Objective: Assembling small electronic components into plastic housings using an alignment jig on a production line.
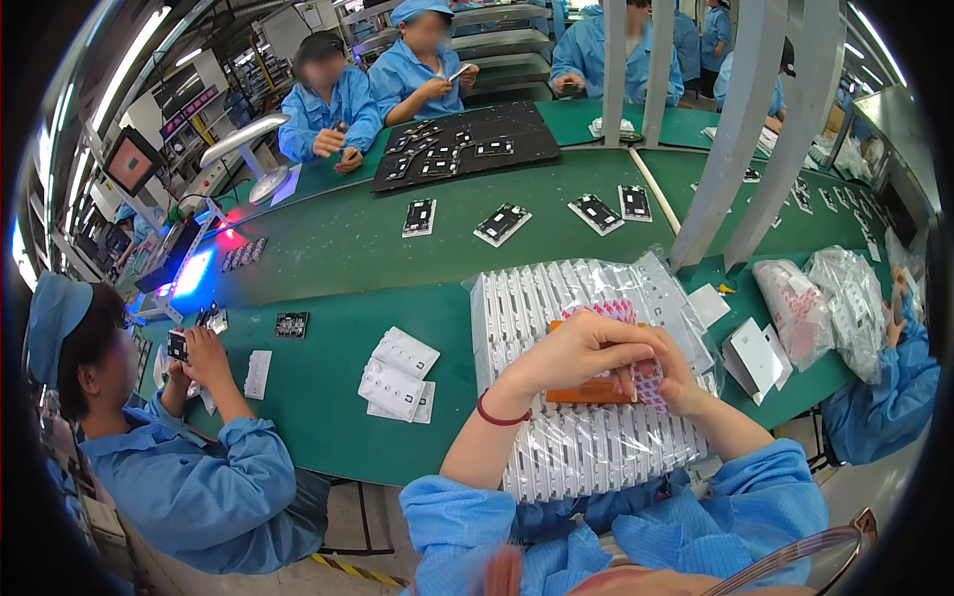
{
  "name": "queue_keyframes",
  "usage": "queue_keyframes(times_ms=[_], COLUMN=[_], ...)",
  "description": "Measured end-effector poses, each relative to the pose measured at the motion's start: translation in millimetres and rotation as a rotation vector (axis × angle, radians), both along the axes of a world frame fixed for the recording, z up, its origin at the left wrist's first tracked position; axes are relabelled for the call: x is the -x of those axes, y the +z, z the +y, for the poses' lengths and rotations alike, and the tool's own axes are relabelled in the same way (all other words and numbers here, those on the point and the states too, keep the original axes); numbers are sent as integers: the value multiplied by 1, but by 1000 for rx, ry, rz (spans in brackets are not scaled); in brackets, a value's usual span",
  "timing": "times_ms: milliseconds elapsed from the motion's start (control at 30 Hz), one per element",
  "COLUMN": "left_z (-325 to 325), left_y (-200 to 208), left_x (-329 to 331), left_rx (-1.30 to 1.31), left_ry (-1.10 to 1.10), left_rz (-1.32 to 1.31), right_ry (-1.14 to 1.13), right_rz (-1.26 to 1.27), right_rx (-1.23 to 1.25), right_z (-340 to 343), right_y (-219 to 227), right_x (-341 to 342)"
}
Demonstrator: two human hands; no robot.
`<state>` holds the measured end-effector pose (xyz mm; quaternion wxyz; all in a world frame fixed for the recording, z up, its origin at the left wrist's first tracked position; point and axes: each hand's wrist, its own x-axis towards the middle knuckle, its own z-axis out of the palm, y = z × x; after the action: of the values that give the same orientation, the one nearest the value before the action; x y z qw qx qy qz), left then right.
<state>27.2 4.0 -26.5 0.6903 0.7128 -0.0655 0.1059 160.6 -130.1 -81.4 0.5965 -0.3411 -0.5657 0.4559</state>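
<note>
My right hand (674, 372) is closed round a small sheet of pink-and-white patterned stickers (650, 387). Over it reaches my left hand (591, 350), its fingertips pressed together against the right hand; whatever they pinch is too small to make out. Under both hands lies an orange block (581, 390), partly covered by my fingers. Another pink-patterned sheet (611, 310) shows just beyond my left hand. All this sits on a clear-plastic-covered tray (556, 452) packed with rows of thin white parts.
White panels (397, 387) lie stacked to the left. Folded white card (755, 358) and plastic-bagged parts (845, 308) are at the right. Black-and-white assemblies (502, 224) rest on the green conveyor, beyond the bench. Grey posts (730, 139) rise ahead. A co-worker (189, 437) handles a dark part at left.
</note>
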Motion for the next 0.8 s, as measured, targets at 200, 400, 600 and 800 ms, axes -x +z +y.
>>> queue_keyframes(times_ms=[200,400,600,800], left_z=[-1,-5,-2,-6], left_y=[5,6,-1,4], left_x=[1,5,1,4], left_rx=[16,2,-84,-6], left_ry=[22,51,50,50], left_rz=[14,54,-23,18], right_ry=[-136,-121,-66,-105], right_rz=[-49,-44,-16,-92], right_rx=[10,-2,27,20], right_z=[3,0,-3,-4], right_y=[3,-5,-8,-9], right_x=[9,6,1,-3])
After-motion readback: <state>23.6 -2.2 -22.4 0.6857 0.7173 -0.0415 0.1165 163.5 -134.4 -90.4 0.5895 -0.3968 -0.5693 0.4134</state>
